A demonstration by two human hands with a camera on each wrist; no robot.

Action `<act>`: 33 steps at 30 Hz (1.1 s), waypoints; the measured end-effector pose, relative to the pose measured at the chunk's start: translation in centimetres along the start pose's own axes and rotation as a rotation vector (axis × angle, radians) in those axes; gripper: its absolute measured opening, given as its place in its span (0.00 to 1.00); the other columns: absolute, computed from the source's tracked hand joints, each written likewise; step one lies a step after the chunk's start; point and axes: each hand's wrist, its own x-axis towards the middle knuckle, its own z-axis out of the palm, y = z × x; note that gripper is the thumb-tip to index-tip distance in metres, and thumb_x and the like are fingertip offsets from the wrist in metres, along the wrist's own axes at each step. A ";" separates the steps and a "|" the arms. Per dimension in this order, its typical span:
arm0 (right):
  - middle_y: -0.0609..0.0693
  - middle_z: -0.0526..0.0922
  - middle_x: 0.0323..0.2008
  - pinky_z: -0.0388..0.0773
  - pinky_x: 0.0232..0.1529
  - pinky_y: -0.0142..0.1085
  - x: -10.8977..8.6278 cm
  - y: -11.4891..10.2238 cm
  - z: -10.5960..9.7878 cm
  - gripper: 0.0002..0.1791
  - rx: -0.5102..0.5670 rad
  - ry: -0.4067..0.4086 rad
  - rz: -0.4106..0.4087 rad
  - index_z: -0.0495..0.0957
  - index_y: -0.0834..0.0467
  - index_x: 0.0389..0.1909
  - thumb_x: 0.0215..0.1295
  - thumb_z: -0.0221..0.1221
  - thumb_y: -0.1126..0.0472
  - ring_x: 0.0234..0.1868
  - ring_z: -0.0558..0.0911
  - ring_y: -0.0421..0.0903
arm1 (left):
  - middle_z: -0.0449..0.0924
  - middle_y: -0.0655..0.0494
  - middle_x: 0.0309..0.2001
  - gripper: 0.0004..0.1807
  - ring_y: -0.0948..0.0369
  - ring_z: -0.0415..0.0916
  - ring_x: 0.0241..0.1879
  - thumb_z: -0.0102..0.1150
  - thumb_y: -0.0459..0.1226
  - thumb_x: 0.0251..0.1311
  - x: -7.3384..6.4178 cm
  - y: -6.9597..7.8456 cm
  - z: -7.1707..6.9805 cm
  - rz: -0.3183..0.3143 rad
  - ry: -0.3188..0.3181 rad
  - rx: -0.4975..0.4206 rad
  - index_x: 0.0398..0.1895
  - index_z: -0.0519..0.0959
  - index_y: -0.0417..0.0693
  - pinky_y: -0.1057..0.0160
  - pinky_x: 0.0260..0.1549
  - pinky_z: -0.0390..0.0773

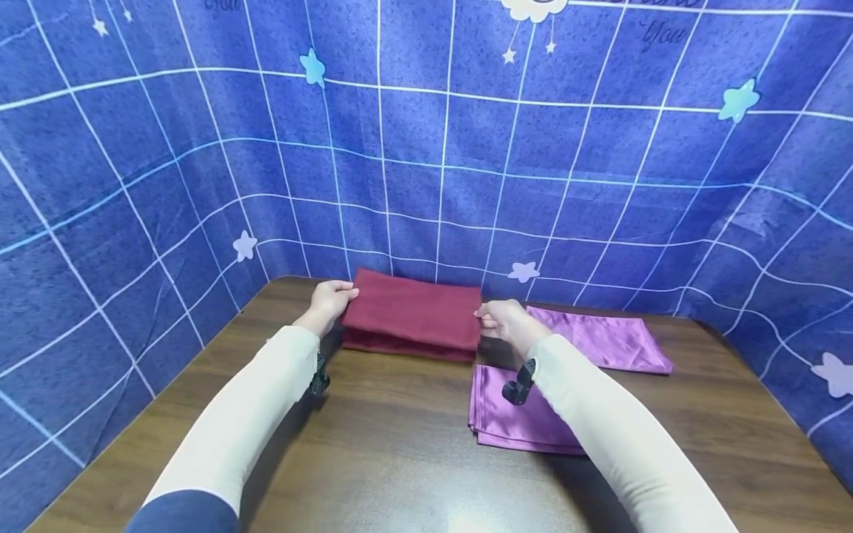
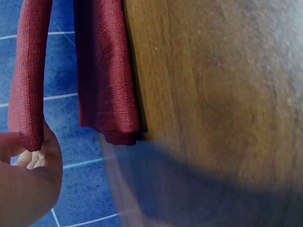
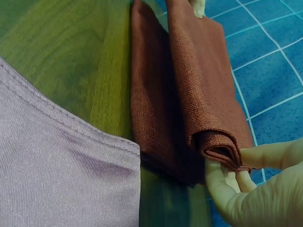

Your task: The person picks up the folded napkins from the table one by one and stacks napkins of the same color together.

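A dark red cloth [image 1: 413,311], folded into a long rectangle, lies toward the back of the wooden table. My left hand [image 1: 330,302] pinches its left end between thumb and fingers. At the opposite end my right hand [image 1: 504,323] pinches the rolled edge layers, which show as a curl in the right wrist view. Between the hands the upper part of the cloth [image 2: 33,71] is raised, apart from the lower fold [image 2: 111,80] that rests on the table. Fingers of the left hand [image 3: 199,7] peek out at the far end in the right wrist view.
A folded purple satin cloth [image 1: 513,422] lies under the right forearm, its corner near the red cloth. Another purple cloth [image 1: 600,339] sits behind it at the back right. Blue gridded fabric [image 1: 426,185] with stars hangs around the wooden table [image 1: 380,437].
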 end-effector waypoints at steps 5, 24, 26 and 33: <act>0.49 0.76 0.27 0.80 0.54 0.42 0.5 0.3 0.2 0.16 0.014 0.021 -0.015 0.71 0.69 0.49 0.59 0.52 0.77 0.23 0.76 0.38 | 0.72 0.38 0.63 0.19 0.50 0.67 0.62 0.55 0.35 0.66 0.2 -0.3 0.4 -0.013 -0.005 0.012 0.57 0.75 0.32 0.56 0.66 0.66; 0.59 0.78 0.43 0.81 0.52 0.47 5.5 3.2 -0.2 0.23 0.005 0.038 -0.015 0.71 0.70 0.54 0.54 0.55 0.78 0.36 0.78 0.48 | 0.70 0.38 0.64 0.19 0.51 0.67 0.59 0.55 0.35 0.66 1.6 -2.4 1.3 -0.074 -0.010 -0.005 0.57 0.75 0.33 0.59 0.61 0.69; 0.58 0.78 0.41 0.81 0.50 0.47 10.0 5.1 -1.2 0.22 0.014 0.028 -0.011 0.72 0.68 0.52 0.53 0.58 0.77 0.36 0.79 0.49 | 0.69 0.38 0.64 0.19 0.51 0.66 0.61 0.56 0.35 0.66 1.8 -2.8 1.5 -0.080 -0.013 -0.010 0.57 0.75 0.33 0.58 0.64 0.67; 0.57 0.80 0.41 0.83 0.47 0.45 12.2 6.0 -1.7 0.20 0.026 0.018 0.001 0.75 0.66 0.48 0.50 0.60 0.77 0.38 0.81 0.48 | 0.69 0.38 0.65 0.20 0.52 0.64 0.63 0.55 0.35 0.67 1.9 -3.1 1.6 -0.102 -0.022 -0.018 0.59 0.74 0.33 0.58 0.67 0.64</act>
